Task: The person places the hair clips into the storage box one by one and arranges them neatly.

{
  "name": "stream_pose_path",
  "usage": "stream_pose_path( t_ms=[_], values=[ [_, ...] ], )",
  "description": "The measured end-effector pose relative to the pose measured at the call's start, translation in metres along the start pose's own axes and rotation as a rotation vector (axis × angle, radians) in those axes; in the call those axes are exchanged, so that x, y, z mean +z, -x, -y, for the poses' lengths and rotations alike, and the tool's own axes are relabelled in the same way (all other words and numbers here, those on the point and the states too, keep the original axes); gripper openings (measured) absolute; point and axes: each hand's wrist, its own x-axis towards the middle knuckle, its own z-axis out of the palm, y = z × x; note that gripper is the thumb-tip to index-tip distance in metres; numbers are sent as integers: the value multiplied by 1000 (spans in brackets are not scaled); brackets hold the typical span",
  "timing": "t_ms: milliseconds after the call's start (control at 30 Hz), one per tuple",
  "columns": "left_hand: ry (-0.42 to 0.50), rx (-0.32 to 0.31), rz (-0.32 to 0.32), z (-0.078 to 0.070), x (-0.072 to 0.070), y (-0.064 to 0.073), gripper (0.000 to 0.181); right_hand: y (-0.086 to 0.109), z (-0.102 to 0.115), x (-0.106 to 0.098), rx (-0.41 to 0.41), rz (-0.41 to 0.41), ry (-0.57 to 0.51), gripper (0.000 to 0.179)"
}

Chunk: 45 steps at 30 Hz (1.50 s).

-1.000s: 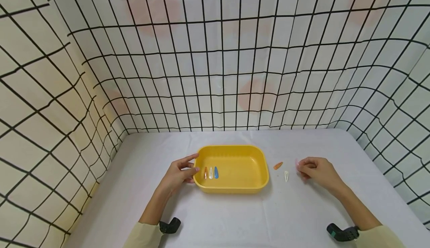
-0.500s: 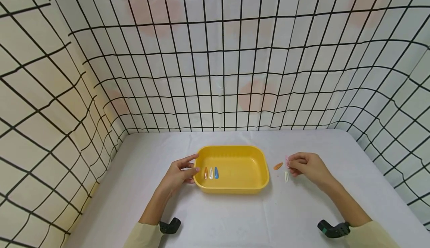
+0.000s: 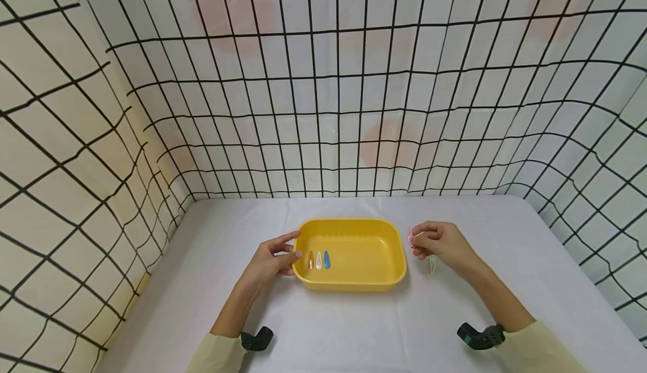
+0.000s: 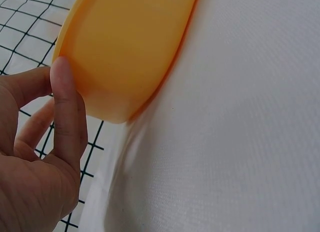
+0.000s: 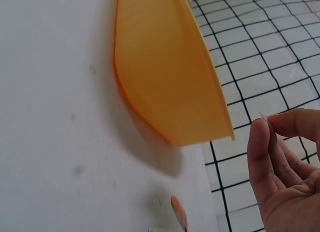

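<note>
Between thumb and fingertips, my right hand pinches a pink hair clip, raised just beside the right rim of a yellow tray. My left hand grips the tray's left rim, thumb and fingers at the edge. Inside, toward the left end, an orange hair clip, a white hair clip and a blue hair clip lie side by side. Another white hair clip is on the table below my right hand. A second orange hair clip shows in the right wrist view; the hand hides it in the head view.
A white cloth covers the table. Black wire mesh with pale fabric behind it rises at the back and both sides. A black wrist camera sits on the left wrist, another wrist camera on the right.
My right hand has moved left with the pink hair clip, from right of the loose clips to the tray's right rim. It now covers the loose orange clip. The left hand stays put.
</note>
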Motion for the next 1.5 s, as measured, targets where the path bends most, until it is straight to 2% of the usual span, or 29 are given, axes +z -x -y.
stream_pose_path(
  t_ms=[300,500,700,1000,1167,1333,1500],
  values=[
    [-1,0,0,-1,0,-1,57,-14,18,25,-4,35,-8,31],
    [-2,-1,-3,0,0,0,56,-24,25,47,-34,75,-76,31],
    [1,-4,-3,1,-1,0,56,-30,33,72,-40,80,-60,27],
    [7,-4,8,1,-2,-1,57,-40,35,109,-3,42,-1,21],
    [8,7,18,1,-2,-1,57,-45,34,127,59,28,20,14],
    [25,14,35,3,-4,-2,58,-47,34,139,106,50,7,11],
    [28,17,40,3,-4,-1,58,-50,34,148,94,79,5,8]
  ],
)
